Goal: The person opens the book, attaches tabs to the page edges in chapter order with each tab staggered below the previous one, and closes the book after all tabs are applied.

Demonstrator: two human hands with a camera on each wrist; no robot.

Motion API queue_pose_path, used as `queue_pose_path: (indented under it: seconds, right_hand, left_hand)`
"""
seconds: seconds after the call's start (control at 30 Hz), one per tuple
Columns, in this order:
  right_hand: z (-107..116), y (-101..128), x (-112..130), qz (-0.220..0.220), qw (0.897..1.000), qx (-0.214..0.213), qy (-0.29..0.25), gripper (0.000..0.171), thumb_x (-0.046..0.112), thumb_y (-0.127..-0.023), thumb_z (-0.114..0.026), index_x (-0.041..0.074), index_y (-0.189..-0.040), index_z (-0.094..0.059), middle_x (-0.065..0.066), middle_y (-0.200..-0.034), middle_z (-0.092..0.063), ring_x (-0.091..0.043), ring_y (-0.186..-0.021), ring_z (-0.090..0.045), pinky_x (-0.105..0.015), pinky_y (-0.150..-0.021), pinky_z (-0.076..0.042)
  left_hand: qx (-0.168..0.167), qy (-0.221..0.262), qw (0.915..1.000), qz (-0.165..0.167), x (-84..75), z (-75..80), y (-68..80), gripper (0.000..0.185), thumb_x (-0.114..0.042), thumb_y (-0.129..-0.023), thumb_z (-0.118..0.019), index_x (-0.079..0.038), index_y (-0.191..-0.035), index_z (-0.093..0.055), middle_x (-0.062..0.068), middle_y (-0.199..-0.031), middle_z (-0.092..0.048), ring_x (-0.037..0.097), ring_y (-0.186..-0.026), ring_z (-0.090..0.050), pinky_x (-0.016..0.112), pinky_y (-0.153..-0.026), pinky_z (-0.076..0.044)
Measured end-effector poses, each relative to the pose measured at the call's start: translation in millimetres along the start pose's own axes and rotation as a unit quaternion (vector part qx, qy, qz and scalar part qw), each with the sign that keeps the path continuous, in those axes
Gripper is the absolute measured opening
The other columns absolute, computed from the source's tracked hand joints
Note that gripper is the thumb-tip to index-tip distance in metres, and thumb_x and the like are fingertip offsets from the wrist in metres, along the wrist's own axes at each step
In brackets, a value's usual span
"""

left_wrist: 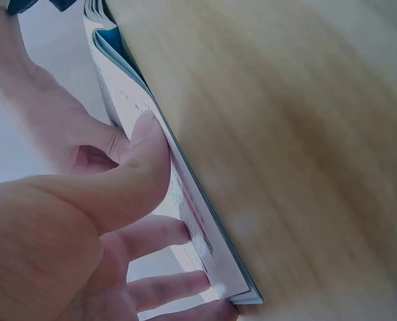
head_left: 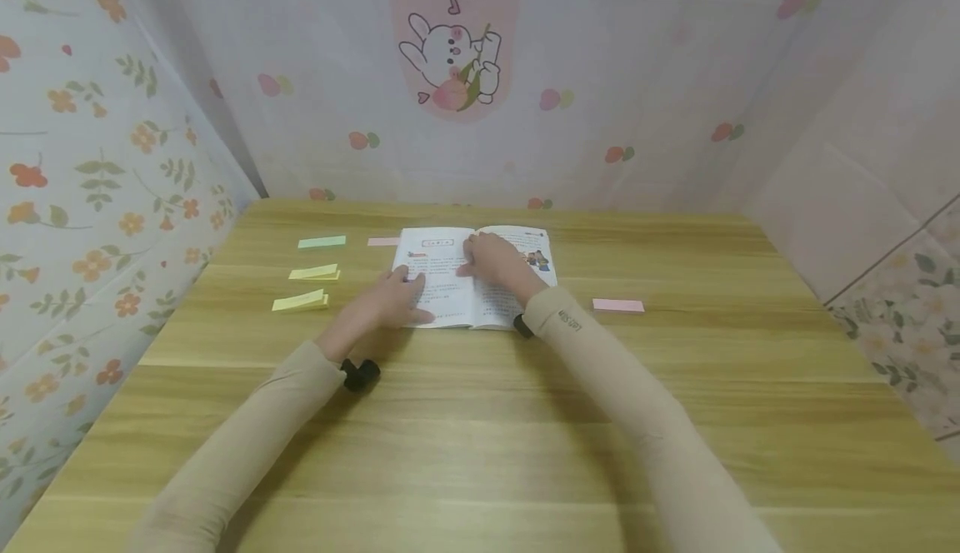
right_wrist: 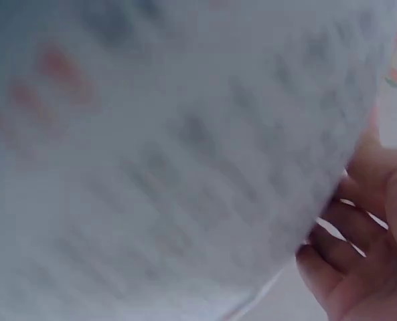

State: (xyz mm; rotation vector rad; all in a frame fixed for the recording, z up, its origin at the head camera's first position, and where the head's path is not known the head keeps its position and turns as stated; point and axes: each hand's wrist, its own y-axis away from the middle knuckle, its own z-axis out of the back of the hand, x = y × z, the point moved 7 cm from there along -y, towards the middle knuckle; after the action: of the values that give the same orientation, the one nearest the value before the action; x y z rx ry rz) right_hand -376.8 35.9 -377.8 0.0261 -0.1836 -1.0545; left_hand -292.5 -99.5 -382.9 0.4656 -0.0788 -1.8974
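An open book (head_left: pixel 450 307) lies on the wooden table, printed text on both pages and a coloured picture on the right page. My left hand (head_left: pixel 393 296) rests on the left page near its outer edge, fingers spread. In the left wrist view the left thumb and fingers (left_wrist: pixel 138 167) touch the page close to the book's edge. My right hand (head_left: pixel 495 261) is over the upper middle, by the spine, fingertips against the paper. A blurred page (right_wrist: pixel 185 154) fills most of the right wrist view, with bent right fingers (right_wrist: pixel 339 247) at its edge.
Left of the book lie a green sticky note strip (head_left: pixel 322 242) and two yellow strips (head_left: pixel 313 272). A pink strip (head_left: pixel 383 241) touches or nears the book's upper left. Another pink strip (head_left: pixel 618 306) lies to the right. Patterned curtains (head_left: pixel 322 120) stand behind the table (head_left: pixel 465 436).
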Motion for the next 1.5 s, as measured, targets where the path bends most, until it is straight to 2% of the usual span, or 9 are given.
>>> queue_pose_path:
  seconds: [0.13,0.4,0.5,0.63,0.8,0.93,1.03,1.17,1.5]
  right_hand:
    - [-2.1,6.7,4.2,0.009,0.999,-0.033,0.008,0.026,0.033,-0.098,-0.065,0.008,-0.097,-0.068,-0.007,-0.099,-0.066,-0.022,-0.087,-0.059,-0.035,-0.080,-0.051]
    - [-4.5,20.9,6.1,0.030,0.999,-0.043,0.006,0.022,0.030,-0.098,-0.065,0.009,-0.099,-0.070,-0.008,-0.108,-0.069,-0.026,-0.097,-0.064,-0.037,-0.088,-0.052]
    - [-3.2,27.6,8.6,0.033,0.999,-0.034,-0.001,0.021,0.031,-0.097,-0.066,0.010,-0.098,-0.070,-0.007,-0.104,-0.068,-0.024,-0.091,-0.062,-0.035,-0.083,-0.052]
    - [-2.6,36.6,13.0,0.048,0.998,-0.032,0.002,0.023,0.033,-0.095,-0.068,0.010,-0.090,-0.066,-0.004,-0.088,-0.059,-0.020,-0.078,-0.051,-0.028,-0.068,-0.044]
    - [-1.6,48.2,15.7,0.079,0.996,-0.047,-0.008,0.029,0.035,-0.091,-0.072,0.011,-0.082,-0.058,-0.002,-0.079,-0.049,-0.017,-0.070,-0.041,-0.025,-0.060,-0.034]
    - [-3.6,55.9,15.6,0.095,0.994,-0.046,-0.010,0.036,0.042,-0.089,-0.072,0.009,-0.086,-0.059,-0.009,-0.092,-0.063,-0.019,-0.067,-0.047,-0.029,-0.061,-0.042]
    - [-6.9,61.3,13.4,0.091,0.995,-0.028,-0.016,0.048,0.048,-0.090,-0.071,0.006,-0.113,-0.070,-0.017,-0.129,-0.065,-0.033,-0.093,-0.068,-0.041,-0.085,-0.054]
    - [-10.5,67.9,9.8,0.080,0.997,0.000,-0.023,0.072,0.053,-0.091,-0.067,0.010,-0.146,-0.053,-0.015,-0.154,-0.042,-0.044,-0.134,-0.046,-0.056,-0.110,-0.038]
    - [-12.1,76.9,13.4,0.078,0.996,0.022,-0.035,0.074,0.054,-0.092,-0.067,0.009,-0.148,-0.050,-0.011,-0.157,-0.038,-0.041,-0.145,-0.031,-0.059,-0.113,-0.031]
  left_hand:
    - [-0.004,-0.003,1.0000,0.001,0.8,-1.1,-0.5,0.078,-0.039,-0.099,-0.064,0.004,-0.155,-0.030,0.036,-0.156,-0.023,0.053,-0.143,-0.024,0.063,-0.112,-0.030]
    - [-0.011,-0.020,0.9997,-0.008,1.1,-1.6,-3.0,0.079,-0.041,-0.099,-0.063,0.005,-0.155,-0.030,0.036,-0.155,-0.023,0.055,-0.142,-0.025,0.064,-0.112,-0.029]
    - [-0.008,-0.023,0.9997,-0.003,-1.1,-0.2,-2.1,0.079,-0.040,-0.100,-0.062,0.006,-0.155,-0.029,0.037,-0.155,-0.023,0.056,-0.142,-0.024,0.065,-0.112,-0.029]
    - [-0.002,-0.033,0.9994,0.002,-3.6,0.7,-1.6,0.079,-0.039,-0.101,-0.061,0.007,-0.155,-0.027,0.039,-0.154,-0.023,0.057,-0.141,-0.024,0.064,-0.113,-0.027]
    - [0.002,-0.043,0.9990,0.005,-5.0,-0.4,-1.2,0.078,-0.039,-0.102,-0.059,0.007,-0.155,-0.026,0.039,-0.155,-0.022,0.057,-0.141,-0.025,0.064,-0.112,-0.029]
    - [0.003,-0.041,0.9991,0.009,-3.4,-1.5,-1.4,0.078,-0.040,-0.102,-0.059,0.006,-0.156,-0.025,0.038,-0.156,-0.020,0.057,-0.141,-0.023,0.065,-0.111,-0.030]
    - [0.002,-0.043,0.9990,0.008,-2.9,-1.9,-1.9,0.079,-0.040,-0.102,-0.059,0.006,-0.156,-0.024,0.037,-0.157,-0.020,0.057,-0.142,-0.022,0.065,-0.112,-0.028]
    - [0.000,-0.047,0.9989,-0.003,-3.8,-2.5,-2.4,0.079,-0.040,-0.101,-0.059,0.007,-0.156,-0.025,0.037,-0.157,-0.020,0.057,-0.142,-0.022,0.064,-0.113,-0.026]
    - [0.006,-0.041,0.9991,-0.003,-2.8,-3.6,-1.8,0.078,-0.037,-0.102,-0.058,0.008,-0.155,-0.024,0.038,-0.157,-0.018,0.057,-0.143,-0.020,0.063,-0.115,-0.024]
